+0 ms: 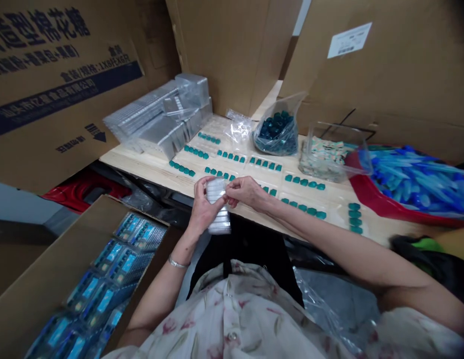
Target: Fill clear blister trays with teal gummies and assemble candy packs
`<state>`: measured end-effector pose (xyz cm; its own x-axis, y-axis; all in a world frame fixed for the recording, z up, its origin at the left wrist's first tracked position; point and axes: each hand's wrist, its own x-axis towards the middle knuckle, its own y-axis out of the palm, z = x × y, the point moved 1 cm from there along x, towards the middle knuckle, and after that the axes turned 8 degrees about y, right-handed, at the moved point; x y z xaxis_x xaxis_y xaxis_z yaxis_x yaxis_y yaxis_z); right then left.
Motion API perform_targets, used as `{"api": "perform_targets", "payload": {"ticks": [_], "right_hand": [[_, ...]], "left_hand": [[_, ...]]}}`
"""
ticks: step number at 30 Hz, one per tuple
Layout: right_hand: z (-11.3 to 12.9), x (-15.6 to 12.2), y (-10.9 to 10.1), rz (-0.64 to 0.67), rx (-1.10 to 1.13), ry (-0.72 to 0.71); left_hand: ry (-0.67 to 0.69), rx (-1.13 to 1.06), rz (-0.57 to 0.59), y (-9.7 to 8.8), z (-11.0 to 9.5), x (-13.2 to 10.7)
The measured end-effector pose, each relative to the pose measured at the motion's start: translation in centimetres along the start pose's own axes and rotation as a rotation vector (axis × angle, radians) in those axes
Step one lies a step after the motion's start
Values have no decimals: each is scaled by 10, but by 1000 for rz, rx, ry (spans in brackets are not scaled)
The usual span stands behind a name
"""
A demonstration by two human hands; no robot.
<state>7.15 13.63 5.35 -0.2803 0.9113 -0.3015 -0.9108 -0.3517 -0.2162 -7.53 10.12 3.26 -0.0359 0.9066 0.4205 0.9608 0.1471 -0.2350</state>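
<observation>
My left hand [206, 207] is closed around a stack of clear plastic trays [219, 222], held upright just off the table's front edge. The fingers of my right hand [246, 192] are pinched at the stack's right side, near my left thumb; whether they grip a tray's edge is too small to make out. Beyond my hands, short rows of green gem-shaped pieces [265, 163] lie on the wooden table [149, 169], several of them in clear trays. Part of the nearest rows is hidden behind my hands and right forearm.
More clear trays [157, 119] are piled at the back left. A bag of dark teal pieces [277, 129], a clear box of small packets [325, 157] and a red basin [381, 207] of blue pieces stand along the back and right. At lower left is a carton [63, 264] of packed goods.
</observation>
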Motion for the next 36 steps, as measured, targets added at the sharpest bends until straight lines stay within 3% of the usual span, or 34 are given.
{"api": "perform_targets", "payload": {"ticks": [7, 13, 22, 30, 36], "right_hand": [[1, -5, -2, -11, 73, 23], [18, -9, 0, 133, 197, 71], [6, -13, 8, 192, 374, 126], [1, -31, 18, 97, 310, 142], [-6, -39, 24, -18, 178, 56]], "left_hand": [[52, 74, 62, 2, -5, 1], [106, 166, 146, -2, -4, 5], [64, 35, 161, -8, 12, -1], [-19, -41, 97, -5, 10, -1], [-33, -8, 30, 1, 3, -2]]}}
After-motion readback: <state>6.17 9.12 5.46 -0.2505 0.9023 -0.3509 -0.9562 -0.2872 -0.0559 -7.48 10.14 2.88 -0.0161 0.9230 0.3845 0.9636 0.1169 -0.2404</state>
